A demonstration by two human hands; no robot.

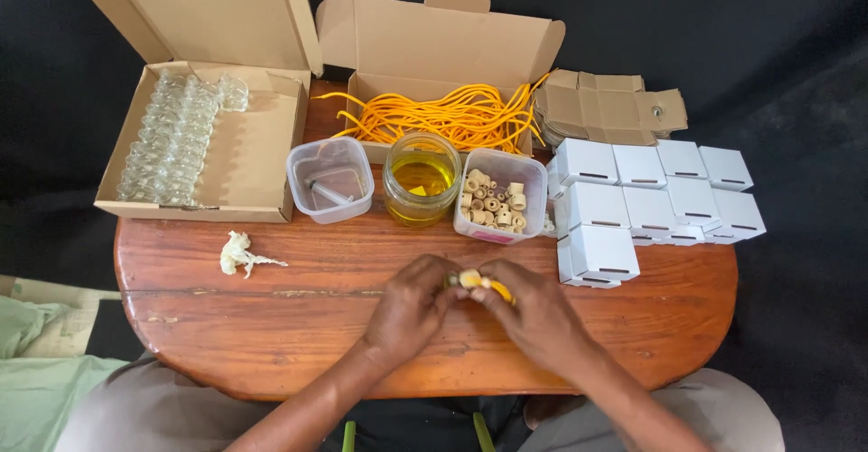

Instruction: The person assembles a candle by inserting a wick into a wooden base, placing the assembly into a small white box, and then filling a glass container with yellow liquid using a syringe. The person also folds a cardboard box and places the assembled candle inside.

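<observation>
- Left hand point(411, 306) and right hand point(533, 312) meet at the near middle of the desk point(271, 316), fingertips together over one small piece.
- Piece held: a pale bead point(470, 277) with a bit of orange cord point(500, 289) showing just right of it. The grip of both hands is clamped on it: left fingers pinch the bead end, right fingers close over the cord end.
- Key relation: the bead-and-cord sits between the two grips, long axis running roughly left to right and dipping slightly toward the right hand. Neither hand is nearer; both touch it.
- Whether the cord passes through the bead: cannot tell, fingers cover the join.
- Straight ahead of the grip: glass jar point(421, 179) of clear yellow liquid, smooth, round.
- Ahead and slightly right: clear plastic tub point(500, 196) of short, cream, ring-shaped beads, matt surface.
- Ahead and left: a second clear tub point(331, 179), nearly bare, with a thin rod-like thing inside.
- Further ahead: open cardboard box point(434, 54) holding a loose tangle of orange cords point(443, 113).
- Far left ahead: flat cardboard tray point(258, 158) with rows of small clear glass bottles point(172, 140).
- Right of the grip: stacked small white boxes point(655, 194), square, slotted fronts; flat brown carton blanks point(606, 107) behind them.
- Left of the grip, well apart: crumpled whitish scrap point(240, 255) on the reddish varnished wood.
</observation>
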